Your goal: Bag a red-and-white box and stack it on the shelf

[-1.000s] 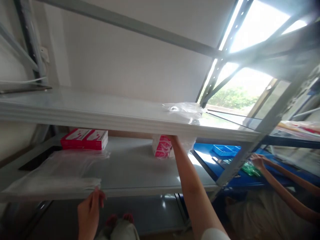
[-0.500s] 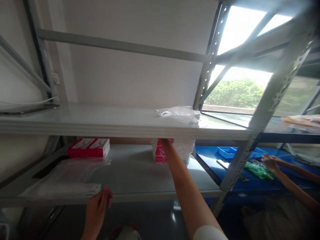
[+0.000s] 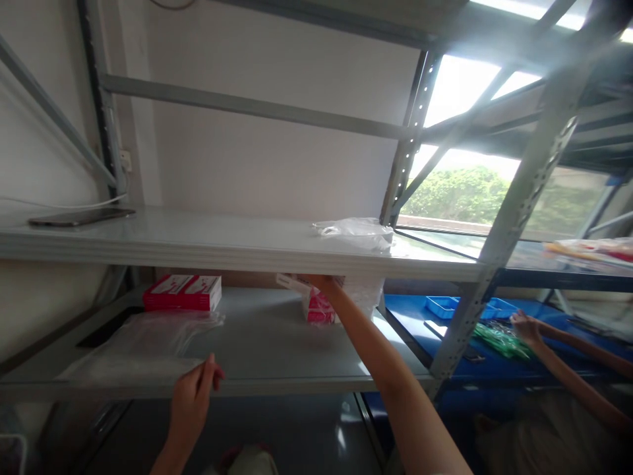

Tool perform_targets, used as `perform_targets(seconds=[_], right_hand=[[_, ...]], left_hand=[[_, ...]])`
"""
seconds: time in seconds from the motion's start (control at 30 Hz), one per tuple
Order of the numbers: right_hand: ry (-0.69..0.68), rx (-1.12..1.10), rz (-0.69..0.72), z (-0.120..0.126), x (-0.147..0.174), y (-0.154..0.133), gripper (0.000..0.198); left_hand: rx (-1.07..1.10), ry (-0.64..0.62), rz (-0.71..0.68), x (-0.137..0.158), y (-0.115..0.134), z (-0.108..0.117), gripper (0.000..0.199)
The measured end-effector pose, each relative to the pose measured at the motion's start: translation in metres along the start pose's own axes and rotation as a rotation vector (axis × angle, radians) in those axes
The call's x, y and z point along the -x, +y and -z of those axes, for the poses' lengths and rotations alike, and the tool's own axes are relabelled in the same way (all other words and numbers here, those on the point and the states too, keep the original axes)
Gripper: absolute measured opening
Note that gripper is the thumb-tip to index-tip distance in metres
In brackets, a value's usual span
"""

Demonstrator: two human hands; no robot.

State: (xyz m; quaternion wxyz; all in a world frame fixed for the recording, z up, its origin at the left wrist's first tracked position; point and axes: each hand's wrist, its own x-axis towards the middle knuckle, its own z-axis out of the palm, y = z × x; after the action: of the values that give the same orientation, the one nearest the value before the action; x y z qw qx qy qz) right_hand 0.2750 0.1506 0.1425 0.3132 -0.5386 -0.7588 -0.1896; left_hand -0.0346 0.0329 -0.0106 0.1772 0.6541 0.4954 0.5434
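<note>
My right hand (image 3: 322,282) reaches in under the upper shelf, partly hidden by its edge. It grips a red and white carton (image 3: 293,284), which sticks out tilted to the left; the fingertips are hidden. Beneath it, more red cartons (image 3: 320,309) stand stacked in a clear plastic bag (image 3: 366,297). My left hand (image 3: 194,390) is at the lower shelf's front edge, fingers curled together with nothing visible in them. Just beyond it lie flat clear plastic bags (image 3: 143,340). Behind those sits a pair of red and white cartons (image 3: 182,293), side by side.
The upper shelf (image 3: 222,241) overhangs the lower shelf (image 3: 257,343). On top lie a phone (image 3: 82,216) and a crumpled clear bag (image 3: 353,232). A slanted metal post (image 3: 499,231) stands at right. Past it, another person's hands (image 3: 527,328) are near green bundles (image 3: 502,342) and blue trays (image 3: 445,306).
A carton's end has come out tilted to the left of my right hand, above the stack. My left hand stays nearly where it was. The view has shifted slightly.
</note>
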Motion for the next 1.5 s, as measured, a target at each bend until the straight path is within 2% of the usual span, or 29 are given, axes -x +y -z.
perform_targets(seconds=[0.1, 0.17, 0.23, 0.3, 0.37, 0.43, 0.53, 0.63, 0.77, 0.83, 1.0, 1.03, 1.1, 1.13, 1.2, 1.27, 1.33, 1.4, 1.5], right_hand=[[-0.175, 0.2, 0.26, -0.018, 0.012, -0.011, 0.041], [-0.293, 0.32, 0.44, -0.037, 0.032, -0.022, 0.037], [-0.372, 0.329, 0.514, -0.061, 0.058, -0.036, 0.032], [-0.422, 0.27, 0.534, -0.086, 0.086, -0.049, 0.032], [-0.444, 0.2, 0.515, -0.107, 0.113, -0.059, 0.034], [-0.414, 0.12, 0.423, -0.12, 0.133, -0.065, 0.038], [-0.303, -0.063, 0.211, -0.123, 0.148, -0.069, 0.042], [-0.219, -0.291, 0.044, -0.117, 0.149, -0.071, 0.043], [-0.177, -0.433, -0.038, -0.108, 0.15, -0.064, 0.038], [-0.12, -0.445, -0.108, -0.102, 0.156, -0.053, 0.032], [0.069, -0.419, -0.521, -0.085, 0.188, -0.025, 0.023], [0.105, -0.395, -0.573, -0.081, 0.193, -0.025, 0.025], [0.166, -0.323, -0.564, -0.075, 0.197, -0.035, 0.031], [0.179, -0.28, -0.512, -0.071, 0.195, -0.043, 0.034], [0.119, -0.208, -0.34, -0.064, 0.187, -0.063, 0.04], [-0.043, -0.172, -0.122, -0.058, 0.176, -0.082, 0.04], [-0.223, -0.132, 0.072, -0.057, 0.169, -0.093, 0.032], [-0.349, -0.046, 0.168, -0.06, 0.17, -0.096, 0.026], [-0.439, 0.09, 0.119, -0.07, 0.183, -0.091, 0.031]], left_hand=[[-0.039, -0.004, -0.122, -0.023, 0.017, -0.014, 0.047], [-0.073, -0.004, -0.215, -0.042, 0.023, -0.03, 0.032], [-0.115, -0.051, -0.334, -0.059, 0.022, -0.052, 0.023], [-0.164, -0.186, -0.388, -0.068, 0.011, -0.072, 0.018], [-0.202, -0.396, -0.355, -0.069, -0.006, -0.087, 0.018], [-0.213, -0.526, -0.31, -0.064, -0.024, -0.096, 0.026], [-0.235, -0.496, -0.313, -0.056, -0.041, -0.099, 0.035], [-0.283, -0.44, -0.378, -0.055, -0.04, -0.102, 0.033], [-0.362, -0.496, -0.395, -0.063, -0.028, -0.101, 0.018], [-0.376, -0.412, -0.364, -0.066, -0.03, -0.093, 0.016], [-0.301, 0.038, -0.088, -0.065, -0.056, -0.06, 0.013], [-0.287, 0.103, -0.084, -0.062, -0.058, -0.056, 0.017], [-0.258, 0.145, -0.196, -0.057, -0.051, -0.054, 0.028], [-0.243, 0.098, -0.292, -0.055, -0.044, -0.056, 0.032], [-0.248, -0.134, -0.487, -0.051, -0.026, -0.061, 0.032], [-0.326, -0.446, -0.626, -0.049, -0.011, -0.067, 0.028], [-0.452, -0.663, -0.695, -0.048, -0.007, -0.07, 0.022], [-0.566, -0.715, -0.719, -0.045, -0.013, -0.068, 0.017], [-0.687, -0.66, -0.737, -0.04, -0.026, -0.059, 0.02]])
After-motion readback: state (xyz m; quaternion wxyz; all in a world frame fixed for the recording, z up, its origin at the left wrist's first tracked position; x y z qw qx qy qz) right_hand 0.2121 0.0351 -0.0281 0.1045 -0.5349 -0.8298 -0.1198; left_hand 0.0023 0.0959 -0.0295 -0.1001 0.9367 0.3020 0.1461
